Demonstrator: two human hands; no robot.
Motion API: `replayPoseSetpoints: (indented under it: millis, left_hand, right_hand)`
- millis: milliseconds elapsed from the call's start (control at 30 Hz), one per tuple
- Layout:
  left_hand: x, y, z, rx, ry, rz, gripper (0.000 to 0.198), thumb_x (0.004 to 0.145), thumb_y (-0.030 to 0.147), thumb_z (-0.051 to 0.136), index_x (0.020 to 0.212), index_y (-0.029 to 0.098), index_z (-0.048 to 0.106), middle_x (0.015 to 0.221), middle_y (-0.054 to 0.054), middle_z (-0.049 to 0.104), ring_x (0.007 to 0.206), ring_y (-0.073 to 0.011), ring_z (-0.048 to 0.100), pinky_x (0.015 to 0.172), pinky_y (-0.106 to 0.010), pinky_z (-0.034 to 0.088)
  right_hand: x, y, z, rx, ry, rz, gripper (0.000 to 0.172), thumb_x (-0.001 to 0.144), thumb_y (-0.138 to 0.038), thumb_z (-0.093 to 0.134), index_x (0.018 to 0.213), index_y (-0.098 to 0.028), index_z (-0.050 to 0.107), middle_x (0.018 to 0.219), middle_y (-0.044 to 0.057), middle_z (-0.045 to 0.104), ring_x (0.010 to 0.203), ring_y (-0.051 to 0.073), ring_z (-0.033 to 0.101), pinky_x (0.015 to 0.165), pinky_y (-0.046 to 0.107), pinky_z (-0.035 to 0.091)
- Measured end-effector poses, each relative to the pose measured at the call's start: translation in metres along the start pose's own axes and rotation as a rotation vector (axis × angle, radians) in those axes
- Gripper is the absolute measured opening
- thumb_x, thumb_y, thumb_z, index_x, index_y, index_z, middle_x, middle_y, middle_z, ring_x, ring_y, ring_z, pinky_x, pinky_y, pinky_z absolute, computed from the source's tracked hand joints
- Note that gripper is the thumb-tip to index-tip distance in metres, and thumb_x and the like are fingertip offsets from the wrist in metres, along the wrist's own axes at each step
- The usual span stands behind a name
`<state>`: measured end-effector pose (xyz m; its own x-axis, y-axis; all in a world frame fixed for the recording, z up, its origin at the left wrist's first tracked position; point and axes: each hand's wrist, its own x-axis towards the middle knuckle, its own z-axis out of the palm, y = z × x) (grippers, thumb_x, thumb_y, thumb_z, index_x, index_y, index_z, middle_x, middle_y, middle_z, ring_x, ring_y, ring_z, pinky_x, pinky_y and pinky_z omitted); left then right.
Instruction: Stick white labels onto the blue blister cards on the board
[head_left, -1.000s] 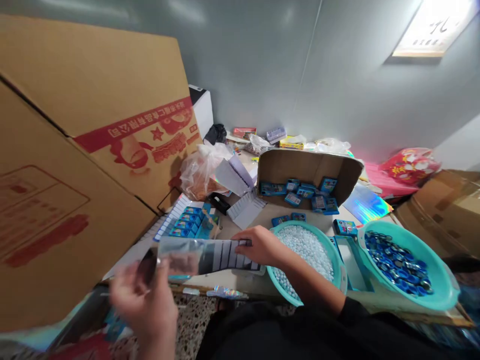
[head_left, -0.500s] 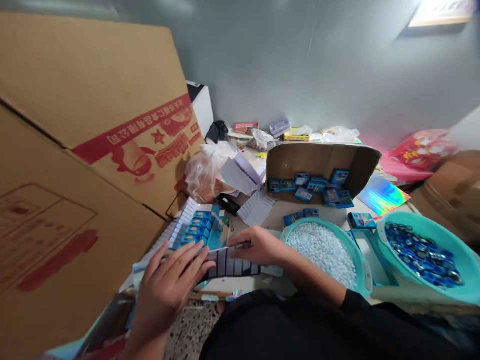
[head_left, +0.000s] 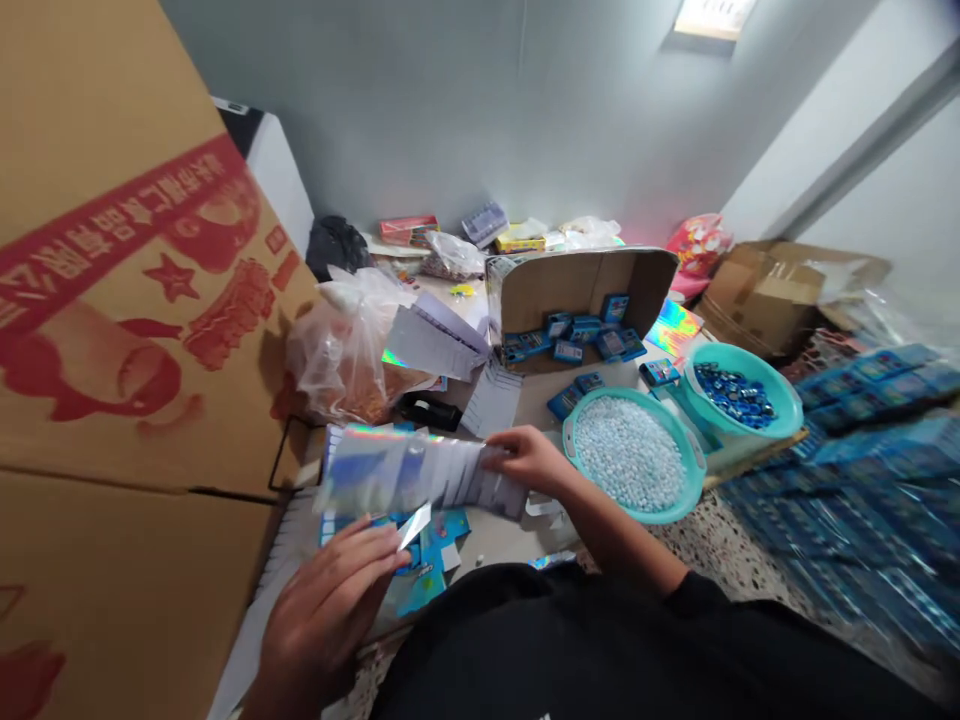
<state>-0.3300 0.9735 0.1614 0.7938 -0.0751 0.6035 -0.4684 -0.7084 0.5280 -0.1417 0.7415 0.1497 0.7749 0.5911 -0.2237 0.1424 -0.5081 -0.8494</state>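
A person seated at a crowded table holds a long sheet of stickers [head_left: 420, 475] up between both hands: the right hand [head_left: 529, 460] is pinched closed on the sheet's right end, while the left hand [head_left: 330, 610], lower and nearer the body, has its fingertips closed on what appears to be a small white strip [head_left: 414, 525] at the sheet's lower edge, though blur makes it hard to tell whether that piece is a sticker or backing paper. Directly beneath the sheet, between the two hands, lie a few flat blue packets [head_left: 427, 565], loose and unsorted. Just beyond the right hand sits a teal basin of white beads [head_left: 630, 462], heaped full, and past it a second teal basin of dark blue pieces [head_left: 735, 395], also well filled. Farther out from the right hand an open cardboard box [head_left: 581, 300] holds only a thin scatter of small blue packs, while stacks of blue packs [head_left: 870, 440] stand off to the right on the floor. Judging by the full basins and the nearly whole sheet, much of the work looks left to do. To the left of the left hand rises a large printed carton [head_left: 127, 300], with a clear plastic bag [head_left: 345, 345] beyond the sheet
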Motion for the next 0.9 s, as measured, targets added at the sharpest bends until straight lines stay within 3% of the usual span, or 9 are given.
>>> replayPoseSetpoints:
  millis: [100, 133, 233, 333, 433, 567, 667, 733, 900]
  left_hand:
    - [-0.022, -0.009, 0.002, -0.248, 0.332, -0.427, 0.008, 0.080, 0.018, 0.071, 0.084, 0.023, 0.065, 0.086, 0.000, 0.075, 0.083, -0.0178, 0.072, 0.080, -0.032, 0.060]
    - [-0.029, -0.012, 0.005, -0.292, 0.409, -0.602, 0.011, 0.079, 0.026, 0.073, 0.080, 0.022, 0.063, 0.084, -0.001, 0.074, 0.081, -0.0178, 0.072, 0.077, -0.030, 0.060]
    - [-0.044, -0.019, 0.016, -0.388, 0.412, -1.016, 0.034, 0.069, 0.047, 0.080, 0.081, 0.019, 0.066, 0.085, -0.004, 0.075, 0.080, -0.0194, 0.072, 0.074, -0.028, 0.060]
    - [-0.050, -0.019, 0.028, -0.568, 0.404, -1.240, 0.048, 0.057, 0.054, 0.086, 0.083, 0.017, 0.069, 0.086, -0.006, 0.076, 0.080, -0.0199, 0.072, 0.074, -0.027, 0.059]
    - [-0.045, -0.010, 0.034, -0.814, 0.525, -1.361, 0.054, 0.049, 0.048, 0.091, 0.085, 0.016, 0.067, 0.080, -0.003, 0.074, 0.076, -0.0185, 0.072, 0.075, -0.026, 0.060]
    - [-0.027, 0.011, 0.033, -1.027, 0.622, -1.414, 0.061, 0.049, 0.040, 0.094, 0.097, 0.016, 0.065, 0.086, -0.003, 0.075, 0.076, -0.0182, 0.072, 0.071, -0.030, 0.062]
    - [-0.014, 0.026, 0.028, -1.057, 0.643, -1.427, 0.065, 0.047, 0.039, 0.095, 0.100, 0.015, 0.065, 0.095, -0.006, 0.075, 0.080, -0.0195, 0.072, 0.071, -0.031, 0.063]
    - [-0.009, 0.035, 0.024, -1.069, 0.644, -1.424, 0.064, 0.047, 0.037, 0.096, 0.099, 0.016, 0.066, 0.094, -0.006, 0.075, 0.079, -0.0191, 0.071, 0.070, -0.030, 0.064]
    - [-0.002, 0.052, 0.017, -1.084, 0.647, -1.388, 0.060, 0.048, 0.037, 0.096, 0.097, 0.018, 0.068, 0.088, -0.003, 0.074, 0.074, -0.0172, 0.070, 0.068, -0.029, 0.063]
  right_hand:
    - [0.001, 0.037, 0.001, -0.230, 0.159, 0.247, 0.026, 0.086, -0.026, 0.063, 0.106, -0.013, 0.073, 0.089, 0.006, 0.075, 0.079, 0.018, 0.067, 0.064, 0.023, 0.048]
    - [-0.002, 0.049, 0.000, -0.292, 0.172, 0.306, 0.026, 0.086, -0.023, 0.063, 0.107, -0.012, 0.073, 0.091, 0.008, 0.075, 0.082, 0.019, 0.069, 0.066, 0.025, 0.049]
    - [-0.015, 0.074, 0.001, -0.452, 0.170, 0.392, 0.026, 0.081, -0.011, 0.064, 0.105, -0.007, 0.072, 0.099, 0.017, 0.073, 0.094, 0.028, 0.070, 0.081, 0.034, 0.052]
    - [-0.020, 0.077, 0.010, -0.595, 0.184, 0.377, 0.041, 0.080, -0.004, 0.059, 0.121, -0.002, 0.062, 0.121, 0.028, 0.064, 0.115, 0.035, 0.062, 0.098, 0.045, 0.047]
    - [-0.014, 0.054, 0.028, -0.556, 0.140, 0.159, 0.048, 0.089, -0.010, 0.054, 0.137, -0.009, 0.051, 0.138, 0.021, 0.054, 0.130, 0.028, 0.051, 0.111, 0.041, 0.038]
    - [-0.006, 0.000, 0.047, 0.048, -0.219, -0.138, 0.041, 0.095, -0.031, 0.055, 0.133, -0.017, 0.055, 0.127, 0.013, 0.065, 0.112, 0.021, 0.063, 0.100, 0.038, 0.048]
    - [-0.007, -0.032, 0.049, 0.473, -0.529, -0.132, 0.055, 0.087, -0.045, 0.067, 0.133, -0.017, 0.055, 0.123, 0.013, 0.067, 0.105, 0.020, 0.065, 0.093, 0.038, 0.052]
    - [-0.007, -0.042, 0.049, 0.625, -0.654, -0.140, 0.070, 0.075, -0.047, 0.079, 0.134, -0.018, 0.054, 0.124, 0.013, 0.066, 0.107, 0.022, 0.065, 0.091, 0.038, 0.053]
    - [-0.003, -0.041, 0.053, 0.627, -0.634, -0.112, 0.079, 0.065, -0.040, 0.088, 0.134, -0.019, 0.054, 0.124, 0.013, 0.065, 0.101, 0.020, 0.066, 0.081, 0.033, 0.054]
